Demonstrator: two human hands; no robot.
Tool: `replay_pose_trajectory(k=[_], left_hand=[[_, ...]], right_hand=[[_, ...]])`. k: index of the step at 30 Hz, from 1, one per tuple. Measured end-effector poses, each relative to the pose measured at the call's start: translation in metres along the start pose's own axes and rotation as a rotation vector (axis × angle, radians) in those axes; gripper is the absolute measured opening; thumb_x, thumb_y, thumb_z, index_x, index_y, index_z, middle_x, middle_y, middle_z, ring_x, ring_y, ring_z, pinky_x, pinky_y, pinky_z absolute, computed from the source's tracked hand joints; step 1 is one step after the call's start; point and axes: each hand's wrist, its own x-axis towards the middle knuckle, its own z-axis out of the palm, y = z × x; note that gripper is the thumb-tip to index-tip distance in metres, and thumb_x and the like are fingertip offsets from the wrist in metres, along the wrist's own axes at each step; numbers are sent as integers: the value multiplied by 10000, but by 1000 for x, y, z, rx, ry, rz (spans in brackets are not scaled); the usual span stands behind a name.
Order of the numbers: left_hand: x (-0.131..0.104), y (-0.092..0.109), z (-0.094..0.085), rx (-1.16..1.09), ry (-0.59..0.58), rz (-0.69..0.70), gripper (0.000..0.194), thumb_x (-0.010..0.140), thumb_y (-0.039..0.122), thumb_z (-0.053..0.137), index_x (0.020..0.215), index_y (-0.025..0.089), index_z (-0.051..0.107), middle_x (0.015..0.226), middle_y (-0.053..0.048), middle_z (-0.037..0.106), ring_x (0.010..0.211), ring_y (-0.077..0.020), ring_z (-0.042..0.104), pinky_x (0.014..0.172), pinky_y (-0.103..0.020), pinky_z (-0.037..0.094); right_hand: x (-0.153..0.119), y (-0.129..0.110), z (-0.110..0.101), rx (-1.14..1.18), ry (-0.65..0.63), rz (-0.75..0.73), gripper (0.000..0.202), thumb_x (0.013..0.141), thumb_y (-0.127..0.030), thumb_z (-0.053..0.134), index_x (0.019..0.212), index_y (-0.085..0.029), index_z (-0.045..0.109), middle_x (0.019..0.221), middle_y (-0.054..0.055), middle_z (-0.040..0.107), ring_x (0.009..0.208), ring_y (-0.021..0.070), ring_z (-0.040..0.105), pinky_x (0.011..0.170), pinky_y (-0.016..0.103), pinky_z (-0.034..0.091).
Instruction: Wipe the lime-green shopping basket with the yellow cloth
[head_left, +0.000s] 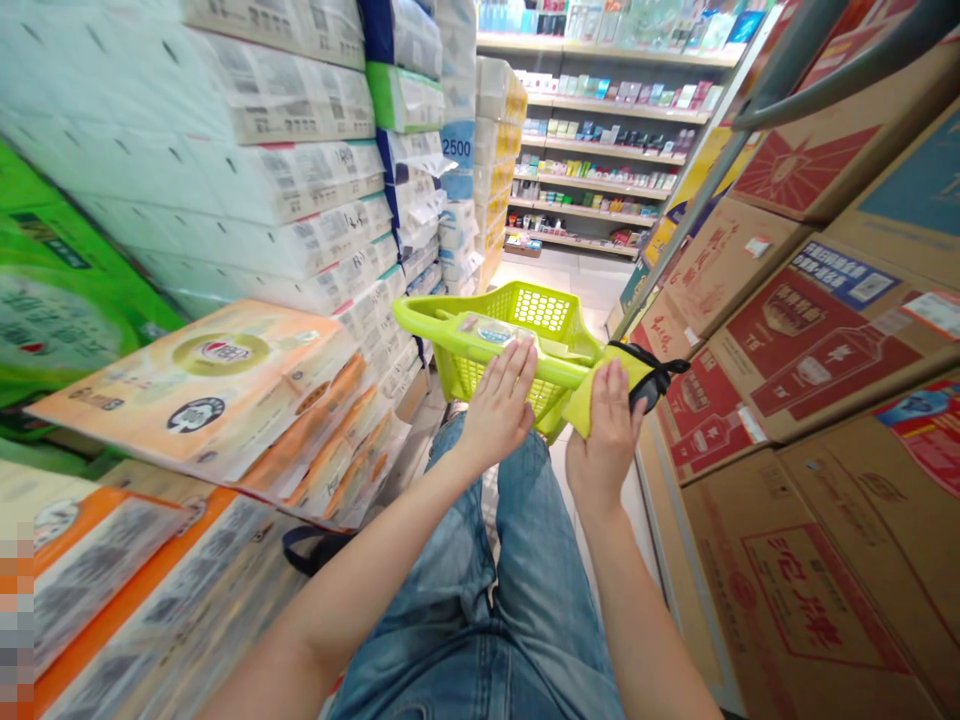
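Observation:
A yellow-green plastic shopping cart (420,315) stands right in front of my legs, its handle bar running crosswise. My left hand (501,400) lies on the middle of the handle, fingers stretched flat by a printed label (484,330); its thumb is mostly hidden. At the handle's right end my right hand (606,435) presses a yellow cloth (577,408) against the bar, fingers closed over it. Just beyond those fingers is a black item with a cord (654,380), touching the cloth; its kind is unclear.
Tall stacks of packaged tissue (315,180) line the left side, with an orange pack (202,370) jutting out nearby. Cardboard cartons (810,340) are piled on the right beside a metal post (675,240). Shelves of small goods (592,130) close off the aisle's far end.

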Motion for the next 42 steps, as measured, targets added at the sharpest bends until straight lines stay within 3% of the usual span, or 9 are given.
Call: replay_pose_trajectory(k=[6,10,16,20,26,30,36,39,42], left_hand=[[-1,-5,0,-39,-1,19,736,903,187,412,1586,94,156,1639,-167,271,1556,-255,145,1245,-477,215],[-1,-5,0,-21,-4,23,738,900,171,408,1586,84,149,1636,-163,284,1557,-251,141,1246,-470,215],[0,-1,-1,7,-14,10,772,885,162,423,1589,77,117,1652,-157,242,1558,-259,134,1250,-469,209],[0,-2,0,5,-3,17,765,896,162,410,1592,83,102,1657,-157,226,1561,-254,121,1246,-472,218],[-2,-8,3,42,33,47,703,947,171,365,1597,111,105,1659,-140,231,1562,-221,113,1248,-433,218],[-1,-7,3,64,16,42,726,916,138,386,1592,89,124,1655,-154,234,1562,-230,111,1248,-435,213],[0,-3,3,45,-6,32,760,898,141,401,1590,68,96,1660,-169,207,1565,-248,84,1248,-461,206],[0,-3,3,39,1,26,755,903,145,400,1589,70,94,1660,-168,209,1565,-252,87,1247,-463,207],[-1,-3,4,40,13,24,744,913,161,408,1585,65,105,1657,-173,214,1564,-257,93,1245,-464,211]], right_hand=[[-3,-37,13,0,-130,-162,700,864,-93,380,1555,-179,310,1592,121,411,1511,190,322,1266,495,109],[-7,-13,0,25,-131,-151,725,851,-80,377,1558,-226,308,1610,90,387,1516,173,312,1268,500,30],[-5,27,-11,76,-11,-2,733,845,-104,355,1563,-247,308,1612,117,377,1500,226,351,1243,574,108],[-1,5,-1,20,7,13,756,841,-94,373,1579,-219,264,1612,130,374,1518,239,312,1244,572,123],[-2,-37,13,9,-138,-216,762,836,-41,375,1569,-220,268,1578,96,441,1494,177,352,1264,532,15],[-5,-20,6,-12,-142,-203,792,812,-31,374,1572,-227,265,1598,88,409,1501,172,342,1263,519,-6],[4,20,-16,3,-61,-1,798,787,-65,373,1560,-251,301,1613,102,379,1488,214,374,1246,585,78],[11,17,-17,-34,-65,26,818,765,-64,382,1560,-239,300,1607,107,390,1481,222,384,1244,593,94],[15,-4,-8,-82,-83,-31,820,759,-53,396,1559,-208,304,1598,114,403,1482,223,378,1252,584,63]])
